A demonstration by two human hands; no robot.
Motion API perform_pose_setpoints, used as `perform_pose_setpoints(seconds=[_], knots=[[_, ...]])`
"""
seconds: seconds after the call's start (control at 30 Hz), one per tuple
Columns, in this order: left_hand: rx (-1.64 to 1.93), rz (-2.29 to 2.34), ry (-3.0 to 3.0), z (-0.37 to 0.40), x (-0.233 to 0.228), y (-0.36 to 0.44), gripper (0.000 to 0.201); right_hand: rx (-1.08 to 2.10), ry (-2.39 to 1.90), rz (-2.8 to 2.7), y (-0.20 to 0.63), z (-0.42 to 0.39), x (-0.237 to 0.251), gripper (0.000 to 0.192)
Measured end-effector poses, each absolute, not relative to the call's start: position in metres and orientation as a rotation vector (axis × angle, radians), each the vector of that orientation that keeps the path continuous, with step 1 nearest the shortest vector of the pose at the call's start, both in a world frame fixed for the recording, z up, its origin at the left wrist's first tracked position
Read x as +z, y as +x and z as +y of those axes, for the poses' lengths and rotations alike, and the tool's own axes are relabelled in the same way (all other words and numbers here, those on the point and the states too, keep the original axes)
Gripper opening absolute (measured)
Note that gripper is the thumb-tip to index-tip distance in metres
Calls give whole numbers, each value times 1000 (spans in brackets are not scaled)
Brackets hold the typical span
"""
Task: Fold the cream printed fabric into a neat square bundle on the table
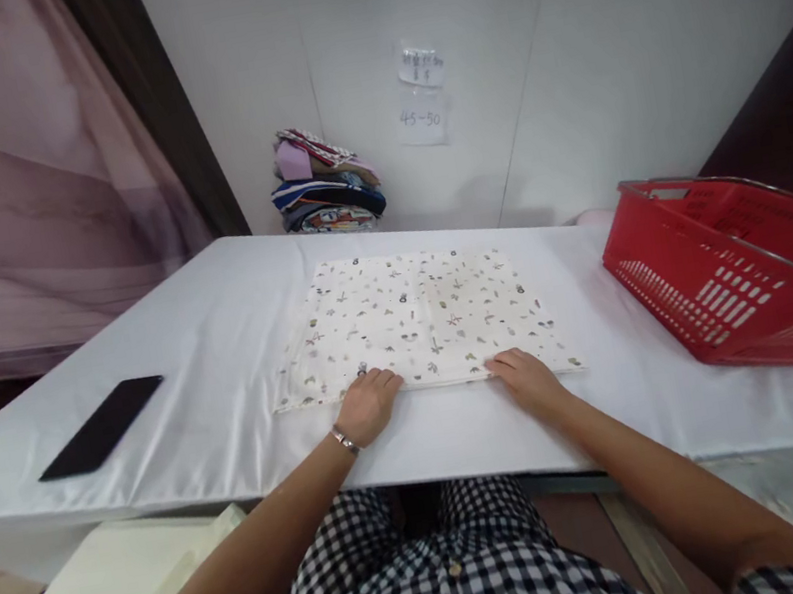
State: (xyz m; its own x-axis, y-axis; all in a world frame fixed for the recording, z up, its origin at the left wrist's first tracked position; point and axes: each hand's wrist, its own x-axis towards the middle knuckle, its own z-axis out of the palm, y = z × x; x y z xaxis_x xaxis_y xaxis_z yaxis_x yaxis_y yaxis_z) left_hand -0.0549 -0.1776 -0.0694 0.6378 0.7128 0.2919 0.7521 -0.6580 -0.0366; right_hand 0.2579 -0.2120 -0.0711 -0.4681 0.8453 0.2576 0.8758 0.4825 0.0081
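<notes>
The fingers of the left hand are curled down onto the near edge of the cloth, closed over the hem left of its middle; whether they pinch it or only press it cannot be told. The fingers of the right hand lie bent on the same near edge, right of its middle, likewise on the hem with the hold itself unclear. A thin bracelet sits on the left wrist. The cloth is pale with small scattered prints and lies flat and squared on the counter, which is covered in white, its near edge close to the counter's front. A black phone lies flat on the counter well to the left of the cloth. A red basket stands tilted on the counter's right end, apart from the cloth. At the back, against the white wall, sits a pile of folded clothes, and two paper notes are stuck on the wall to its right. A checked shirt shows below the counter edge.
</notes>
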Motion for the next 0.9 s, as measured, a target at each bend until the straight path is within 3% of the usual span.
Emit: perform_pose_setpoints(seconds=[0.43,0.9], knots=[[-511,-1226,-2697,-179,-70,-57,26,-399,-1789,-2243,359,-245,-92,38],[-575,-1323,-2730,-179,-70,-58,30,369,-1755,-1998,359,-231,-70,37]])
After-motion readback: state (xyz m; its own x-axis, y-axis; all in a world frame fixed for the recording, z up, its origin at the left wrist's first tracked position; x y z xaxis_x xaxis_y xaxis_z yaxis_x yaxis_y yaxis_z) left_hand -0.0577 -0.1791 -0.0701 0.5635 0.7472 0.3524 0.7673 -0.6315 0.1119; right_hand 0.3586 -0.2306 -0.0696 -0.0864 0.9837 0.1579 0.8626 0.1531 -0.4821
